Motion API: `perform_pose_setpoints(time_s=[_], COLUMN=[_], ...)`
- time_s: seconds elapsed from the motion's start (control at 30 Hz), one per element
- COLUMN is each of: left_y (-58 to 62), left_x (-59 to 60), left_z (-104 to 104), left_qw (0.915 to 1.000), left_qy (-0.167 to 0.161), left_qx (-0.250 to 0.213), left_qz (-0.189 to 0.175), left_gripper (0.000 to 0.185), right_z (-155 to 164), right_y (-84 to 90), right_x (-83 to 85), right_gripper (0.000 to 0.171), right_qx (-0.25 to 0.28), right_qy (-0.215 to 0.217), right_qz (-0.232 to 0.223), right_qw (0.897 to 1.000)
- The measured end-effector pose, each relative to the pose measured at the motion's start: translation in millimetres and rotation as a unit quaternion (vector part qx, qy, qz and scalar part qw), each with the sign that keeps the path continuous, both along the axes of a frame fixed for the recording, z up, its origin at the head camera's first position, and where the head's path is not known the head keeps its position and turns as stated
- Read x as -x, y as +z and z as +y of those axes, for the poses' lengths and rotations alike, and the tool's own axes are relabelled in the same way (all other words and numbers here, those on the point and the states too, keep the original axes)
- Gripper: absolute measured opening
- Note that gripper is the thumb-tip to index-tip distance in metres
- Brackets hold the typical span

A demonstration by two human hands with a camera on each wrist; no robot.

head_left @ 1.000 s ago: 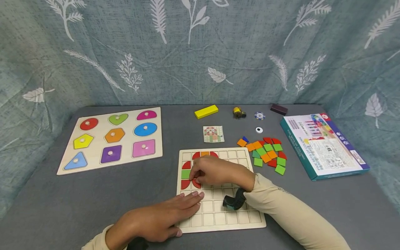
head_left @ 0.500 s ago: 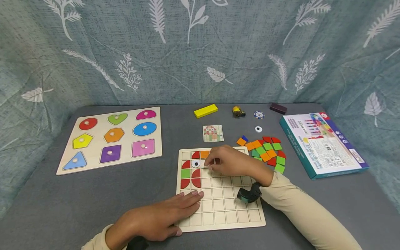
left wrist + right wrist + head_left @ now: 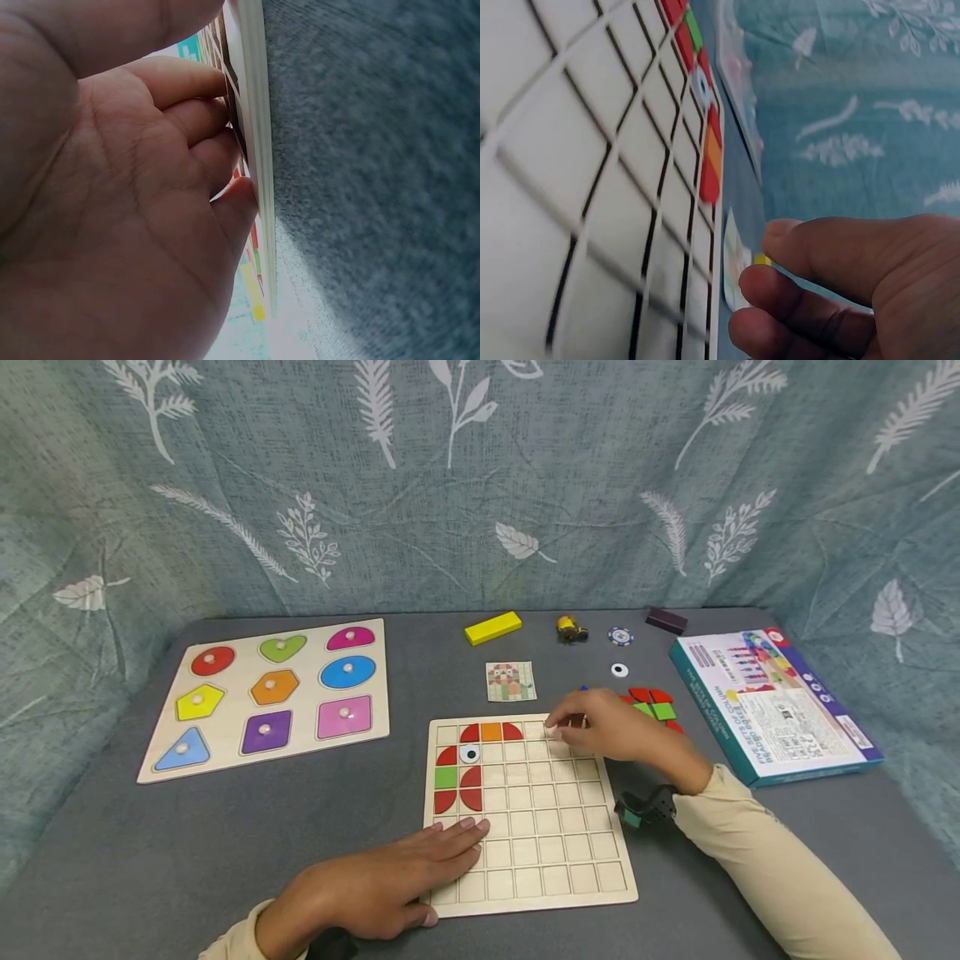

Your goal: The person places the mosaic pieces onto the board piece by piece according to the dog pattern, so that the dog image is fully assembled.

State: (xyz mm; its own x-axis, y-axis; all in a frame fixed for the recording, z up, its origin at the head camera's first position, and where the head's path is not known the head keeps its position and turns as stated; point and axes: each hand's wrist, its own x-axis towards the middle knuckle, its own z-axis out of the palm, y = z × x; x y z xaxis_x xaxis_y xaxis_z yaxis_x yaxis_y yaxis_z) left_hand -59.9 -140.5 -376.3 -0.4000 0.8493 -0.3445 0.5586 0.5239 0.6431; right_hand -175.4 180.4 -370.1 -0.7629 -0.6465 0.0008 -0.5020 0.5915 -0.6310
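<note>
A wooden grid board [image 3: 540, 852] lies in front of me. Its top-left cells hold red quarter-round tiles, an orange tile [image 3: 491, 732], a green tile [image 3: 446, 777] and a white eye tile [image 3: 470, 753]. My left hand [image 3: 390, 881] rests flat on the board's lower-left corner, fingers straight; in the left wrist view its fingertips [image 3: 225, 195] press the board edge [image 3: 259, 150]. My right hand [image 3: 603, 731] hovers over the board's top-right corner, fingers loosely curled, holding nothing. It partly hides a pile of loose tiles [image 3: 654, 703]. The right wrist view shows the fingers [image 3: 817, 300] above the grid [image 3: 592, 187].
A shape-peg puzzle board [image 3: 225, 756] lies at the left. Behind the grid are a pattern card [image 3: 511, 682], a yellow block [image 3: 492, 627], a small yellow toy [image 3: 572, 628], a chip [image 3: 622, 636], a white ring [image 3: 618, 671] and a dark block [image 3: 669, 620]. A game box [image 3: 772, 706] sits right.
My right hand has left the board's left columns and moved right and away, to the top-right corner by the tile pile. The eye tile now shows on the board. The left hand has stayed put.
</note>
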Motion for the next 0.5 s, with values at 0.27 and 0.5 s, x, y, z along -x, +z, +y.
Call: perform_pose_setpoints(time_s=[0.27, 0.5], left_y=[-0.5, -0.4], left_x=[-1.3, -1.5], left_z=[-0.3, -0.1], left_qw=[1.0, 1.0], left_qy=[0.003, 0.001], left_qx=[-0.001, -0.006], left_qz=[0.001, 0.001], left_gripper=[0.077, 0.076], right_z=[30.2, 56.3], right_y=[-8.7, -9.6], right_x=[9.1, 13.3], right_gripper=[0.018, 0.027], right_qx=[-0.004, -0.001], right_qy=[-0.068, -0.126], right_qz=[-0.001, -0.003], right_qw=[0.998, 0.992])
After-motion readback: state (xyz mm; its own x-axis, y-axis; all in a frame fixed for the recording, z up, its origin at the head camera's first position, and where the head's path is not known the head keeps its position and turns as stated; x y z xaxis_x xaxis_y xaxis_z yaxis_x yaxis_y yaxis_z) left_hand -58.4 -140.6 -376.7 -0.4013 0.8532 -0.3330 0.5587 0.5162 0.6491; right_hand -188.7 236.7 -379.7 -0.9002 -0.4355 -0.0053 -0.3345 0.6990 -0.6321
